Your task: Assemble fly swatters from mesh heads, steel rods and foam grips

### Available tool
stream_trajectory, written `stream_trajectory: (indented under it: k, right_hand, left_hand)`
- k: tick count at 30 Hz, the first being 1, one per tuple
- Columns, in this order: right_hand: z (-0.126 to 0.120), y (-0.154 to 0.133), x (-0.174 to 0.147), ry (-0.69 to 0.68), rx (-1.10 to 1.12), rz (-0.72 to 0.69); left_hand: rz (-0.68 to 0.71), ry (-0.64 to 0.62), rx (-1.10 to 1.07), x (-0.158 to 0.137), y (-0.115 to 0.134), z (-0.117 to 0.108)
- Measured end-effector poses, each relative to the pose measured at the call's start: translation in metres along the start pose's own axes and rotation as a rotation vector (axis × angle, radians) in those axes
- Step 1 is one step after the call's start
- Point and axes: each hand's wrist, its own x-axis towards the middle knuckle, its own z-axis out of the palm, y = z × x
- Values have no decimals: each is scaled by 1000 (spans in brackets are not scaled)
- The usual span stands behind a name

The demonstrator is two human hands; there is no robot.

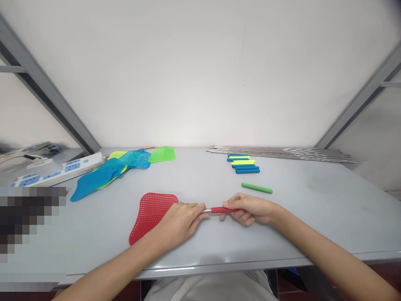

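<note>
My left hand (184, 217) is closed round a thin metal rod (207, 210) where it comes off a red fly swatter head (153, 215). The perforated head lies on the table, partly covered by my left hand and forearm. My right hand (247, 209) pinches a red handle sleeve (219, 210) between thumb and fingers. One end of the rod meets the sleeve's left end; how far it reaches inside is hidden. A loose green handle sleeve (257, 188) lies just beyond my right hand.
Blue and yellow sleeves (246, 164) lie in a row behind. Several metal rods (282, 153) rest along the wall. Blue swatter heads (100, 175) and a green head (162, 154) are at left, beside a white power strip (72, 167). The table's front edge (219, 267) is near me.
</note>
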Motion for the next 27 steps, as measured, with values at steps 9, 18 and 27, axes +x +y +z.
stream_trajectory:
  k: [9, 18, 27]
  right_hand:
    - [0, 1, 0, -2, -3, -19]
    - [1, 0, 1, 2, -16, -22]
    - [0, 0, 1, 0, -9, -22]
  left_hand:
    - [2, 15, -20, 0, -1, 2]
    - [4, -12, 17, 0, -1, 1]
    - [7, -5, 18, 0, -1, 1]
